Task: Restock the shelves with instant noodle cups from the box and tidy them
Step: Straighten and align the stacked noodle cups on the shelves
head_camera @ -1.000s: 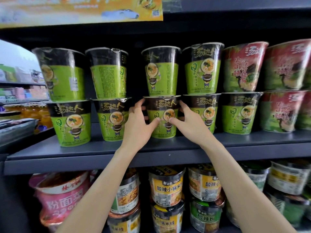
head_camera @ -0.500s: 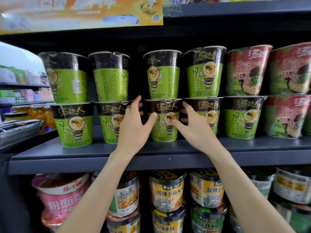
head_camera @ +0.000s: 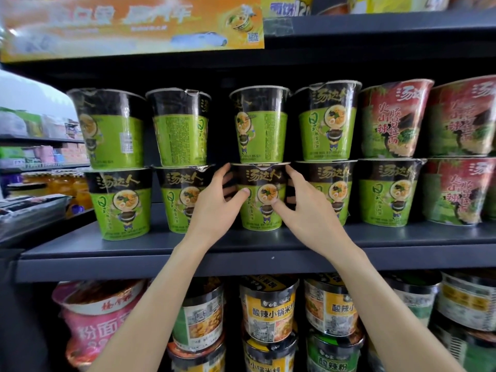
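Green and black instant noodle cups stand two high on a dark shelf (head_camera: 241, 260). My left hand (head_camera: 214, 205) and my right hand (head_camera: 308, 210) grip the middle bottom cup (head_camera: 261, 189) from either side, thumbs on its front and fingers wrapped behind it. Another green cup (head_camera: 259, 124) sits stacked on top of it. More green cups stand to the left (head_camera: 120, 202) and to the right (head_camera: 386, 194). The box is not in view.
Red noodle cups (head_camera: 456, 191) fill the shelf's right end. The shelf below holds pink (head_camera: 94, 331), yellow (head_camera: 268, 310) and green bowls. An orange banner (head_camera: 134, 25) hangs on the shelf above. At the left, other store shelves with orange bottles (head_camera: 61, 186).
Both hands stay on the same bottom cup. The camera has tilted up a little, so the shelf sits lower in view.
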